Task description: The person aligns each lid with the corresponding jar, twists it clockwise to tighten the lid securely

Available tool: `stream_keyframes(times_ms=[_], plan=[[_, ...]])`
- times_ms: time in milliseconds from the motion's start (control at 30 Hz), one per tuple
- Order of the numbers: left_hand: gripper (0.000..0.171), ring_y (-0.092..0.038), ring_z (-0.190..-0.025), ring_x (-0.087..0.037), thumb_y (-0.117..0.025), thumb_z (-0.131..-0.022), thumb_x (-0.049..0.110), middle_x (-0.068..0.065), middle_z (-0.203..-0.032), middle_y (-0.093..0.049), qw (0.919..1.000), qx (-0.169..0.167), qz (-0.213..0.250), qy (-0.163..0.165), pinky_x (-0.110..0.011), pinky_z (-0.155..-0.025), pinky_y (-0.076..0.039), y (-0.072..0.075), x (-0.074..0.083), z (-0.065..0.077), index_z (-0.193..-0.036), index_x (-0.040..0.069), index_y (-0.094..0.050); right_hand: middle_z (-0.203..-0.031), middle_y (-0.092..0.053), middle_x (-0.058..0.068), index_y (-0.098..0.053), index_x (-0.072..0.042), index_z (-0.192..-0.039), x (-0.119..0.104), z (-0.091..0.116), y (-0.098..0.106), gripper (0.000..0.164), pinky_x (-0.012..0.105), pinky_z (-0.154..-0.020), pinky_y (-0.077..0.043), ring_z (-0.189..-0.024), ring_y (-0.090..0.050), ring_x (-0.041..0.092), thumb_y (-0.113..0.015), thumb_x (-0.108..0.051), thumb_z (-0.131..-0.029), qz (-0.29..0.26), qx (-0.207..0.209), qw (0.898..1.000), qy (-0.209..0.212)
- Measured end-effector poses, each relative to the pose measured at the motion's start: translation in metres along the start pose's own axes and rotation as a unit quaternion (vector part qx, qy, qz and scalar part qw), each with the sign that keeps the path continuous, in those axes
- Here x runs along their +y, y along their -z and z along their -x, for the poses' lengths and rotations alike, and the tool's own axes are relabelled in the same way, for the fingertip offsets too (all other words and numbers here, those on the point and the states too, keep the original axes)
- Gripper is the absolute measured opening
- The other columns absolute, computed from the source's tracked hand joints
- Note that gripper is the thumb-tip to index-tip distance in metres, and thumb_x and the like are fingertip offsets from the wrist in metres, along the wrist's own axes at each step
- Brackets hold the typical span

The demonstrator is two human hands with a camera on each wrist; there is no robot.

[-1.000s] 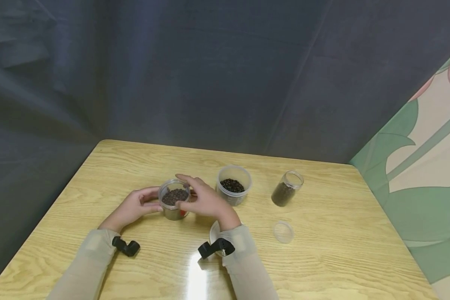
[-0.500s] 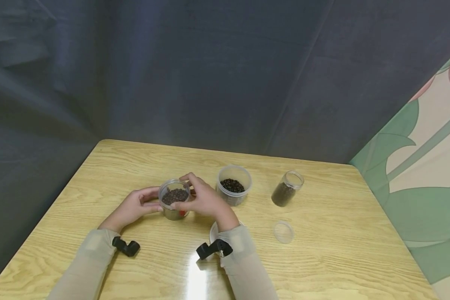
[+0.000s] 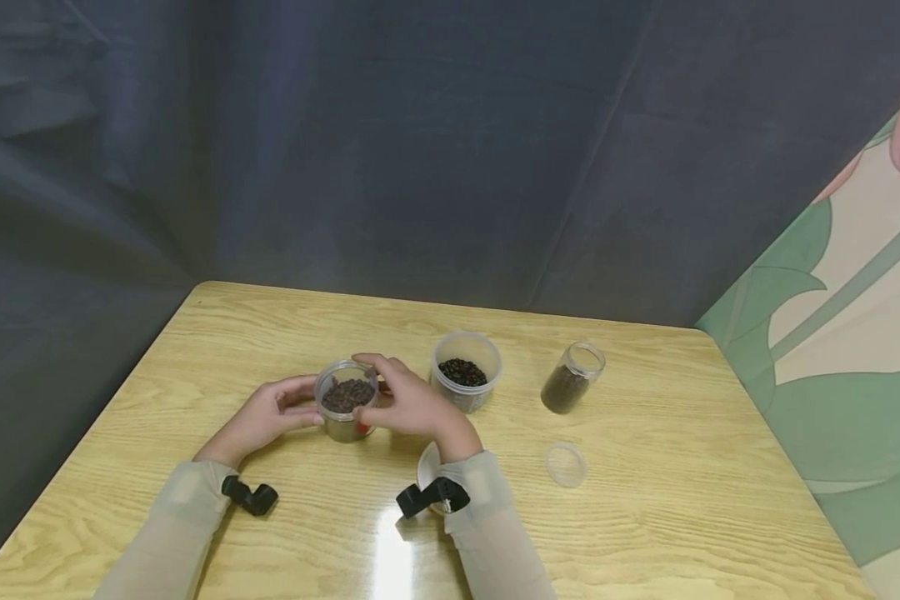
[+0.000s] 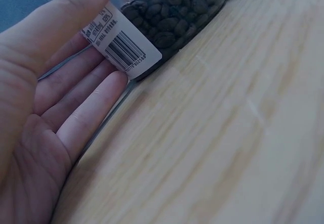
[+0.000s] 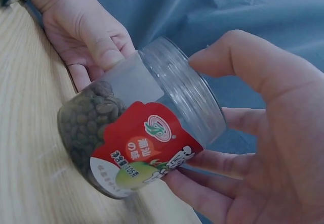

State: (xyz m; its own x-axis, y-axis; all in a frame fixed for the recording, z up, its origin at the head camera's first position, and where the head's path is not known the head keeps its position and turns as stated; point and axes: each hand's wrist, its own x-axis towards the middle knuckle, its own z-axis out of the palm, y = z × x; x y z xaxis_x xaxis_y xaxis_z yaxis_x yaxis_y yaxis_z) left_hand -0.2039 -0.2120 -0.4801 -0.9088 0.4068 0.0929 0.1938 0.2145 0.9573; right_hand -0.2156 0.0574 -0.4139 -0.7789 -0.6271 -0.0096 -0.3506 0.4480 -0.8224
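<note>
Grip per head view: the person's left hand [image 3: 262, 417] and right hand [image 3: 416, 406] are clamped on opposite sides of an open clear jar [image 3: 342, 429] of dark beans [image 3: 348, 395], upright on the tabletop [image 3: 645, 508] to the left of a tub [image 3: 459, 400], a tall jar [image 3: 562, 392] and a round clear disc [image 3: 566, 464]. Left wrist view: thumb across the clear jar's barcode label [image 4: 126, 54], lowest fingertip near the base edge. Right wrist view: thumb at the ribbed rim [image 5: 187, 95], fingers against the wall by the red label [image 5: 132, 128].
</note>
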Motion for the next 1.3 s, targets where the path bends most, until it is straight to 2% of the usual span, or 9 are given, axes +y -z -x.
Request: stream_keyframes(times_ms=[233, 467, 633, 767, 867, 1067, 1300], plan=[[0.062, -0.062, -0.115, -0.006, -0.077, -0.09, 0.007, -0.029, -0.14, -0.055, 1.0, -0.001, 0.005, 0.0, -0.022, -0.098, -0.054, -0.0001, 0.0012, 0.0002, -0.143, -0.008, -0.05, -0.141, -0.048, 0.015, -0.037, -0.017, -0.152, -0.0035, -0.0005, 0.0005, 0.075, 0.028, -0.102, -0.051, -0.125, -0.057, 0.026, -0.077, -0.03, -0.089, -0.008, 0.001, 1.0, -0.01], [0.062, -0.061, -0.115, -0.004, -0.077, -0.09, 0.007, -0.029, -0.14, -0.055, 1.0, -0.001, 0.008, -0.002, -0.023, -0.098, -0.054, 0.0002, 0.0004, 0.0007, -0.143, -0.007, -0.05, -0.139, -0.054, 0.014, -0.038, -0.014, -0.144, -0.0071, -0.0018, -0.0043, 0.078, 0.032, -0.097, -0.053, -0.12, -0.06, 0.026, -0.082, -0.038, -0.085, 0.021, 0.03, 0.999, -0.024], [0.062, -0.061, -0.115, -0.003, -0.077, -0.09, 0.007, -0.029, -0.14, -0.055, 1.0, 0.0, 0.007, -0.003, -0.023, -0.098, -0.054, 0.0, -0.0006, 0.0003, -0.143, -0.007, -0.05, -0.138, -0.054, 0.013, -0.036, -0.013, -0.148, -0.0077, -0.0013, -0.0058, 0.083, 0.032, -0.094, -0.054, -0.116, -0.061, 0.023, -0.082, -0.041, -0.085, 0.038, 0.037, 0.998, -0.021], [0.062, -0.06, -0.116, -0.004, -0.078, -0.089, 0.007, -0.028, -0.141, -0.055, 1.0, 0.002, 0.003, 0.0, -0.023, -0.098, -0.054, -0.0004, -0.001, -0.0002, -0.143, -0.007, -0.05, -0.137, -0.052, 0.014, -0.029, -0.015, -0.158, -0.0051, -0.001, -0.004, 0.088, 0.03, -0.097, -0.054, -0.115, -0.06, 0.022, -0.078, -0.037, -0.088, 0.037, 0.027, 0.999, -0.007], [0.062, -0.06, -0.115, -0.003, -0.078, -0.089, 0.008, -0.028, -0.14, -0.055, 1.0, 0.002, 0.001, 0.002, -0.023, -0.098, -0.054, -0.0005, -0.0012, -0.0004, -0.143, -0.007, -0.051, -0.139, -0.049, 0.016, -0.027, -0.016, -0.16, -0.0032, -0.0003, -0.0021, 0.086, 0.027, -0.1, -0.052, -0.118, -0.058, 0.022, -0.074, -0.031, -0.089, 0.022, 0.015, 1.0, 0.003], [0.062, -0.061, -0.114, -0.002, -0.078, -0.089, 0.006, -0.028, -0.14, -0.055, 1.0, 0.001, 0.003, 0.001, -0.024, -0.098, -0.054, -0.0001, -0.0017, -0.0012, -0.143, -0.008, -0.05, -0.144, -0.047, 0.013, -0.032, -0.018, -0.159, -0.0014, 0.0011, 0.001, 0.079, 0.026, -0.099, -0.052, -0.123, -0.056, 0.025, -0.071, -0.028, -0.09, 0.014, -0.001, 1.0, 0.002], [0.061, -0.061, -0.116, -0.005, -0.077, -0.09, 0.008, -0.027, -0.141, -0.055, 1.0, 0.001, 0.001, 0.005, -0.023, -0.098, -0.054, 0.0002, -0.0008, -0.0006, -0.144, -0.006, -0.051, -0.14, -0.049, 0.014, -0.037, -0.017, -0.154, -0.0011, 0.0004, 0.0011, 0.075, 0.028, -0.101, -0.052, -0.123, -0.056, 0.025, -0.074, -0.03, -0.09, 0.0, 0.002, 1.0, -0.002]])
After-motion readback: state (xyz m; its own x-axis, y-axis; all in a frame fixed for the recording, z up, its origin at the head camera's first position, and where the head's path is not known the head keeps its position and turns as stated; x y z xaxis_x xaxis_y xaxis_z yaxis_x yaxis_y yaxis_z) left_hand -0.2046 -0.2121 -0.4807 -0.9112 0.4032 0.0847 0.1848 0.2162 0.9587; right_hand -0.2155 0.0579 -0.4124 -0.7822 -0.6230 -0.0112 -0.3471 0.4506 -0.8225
